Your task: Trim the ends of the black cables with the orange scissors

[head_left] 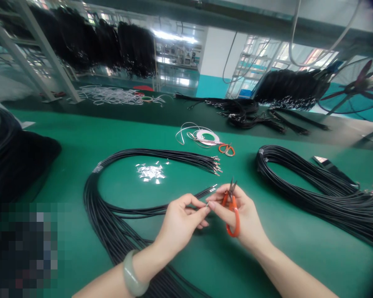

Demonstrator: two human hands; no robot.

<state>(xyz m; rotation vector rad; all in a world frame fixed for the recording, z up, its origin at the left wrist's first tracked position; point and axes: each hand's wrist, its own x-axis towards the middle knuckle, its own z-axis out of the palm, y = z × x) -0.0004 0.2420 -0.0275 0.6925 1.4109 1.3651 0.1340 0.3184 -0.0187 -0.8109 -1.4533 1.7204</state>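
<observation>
My right hand (240,211) is closed round a pair of orange-handled scissors (234,215), their short dark blades pointing up and away. Its thumb and forefinger also meet the fingertips of my left hand (183,219), which is closed in a pinch. Something thin and pale shows between the fingertips, too small to name. Just behind my hands, a few black cables (136,212) end in white-sleeved tips. They belong to a curved bundle of black cables (96,203), tied with clear wrap, whose other bare ends lie beyond. Small white pieces (151,171) are scattered inside the curve.
A white tape roll (207,137) and a second orange-handled pair of scissors (226,149) lie farther back. Another cable bundle (298,190) lies right, beside a dark phone-like object (335,169). Black cables (15,153) are heaped left. A fan (356,87) stands at back right.
</observation>
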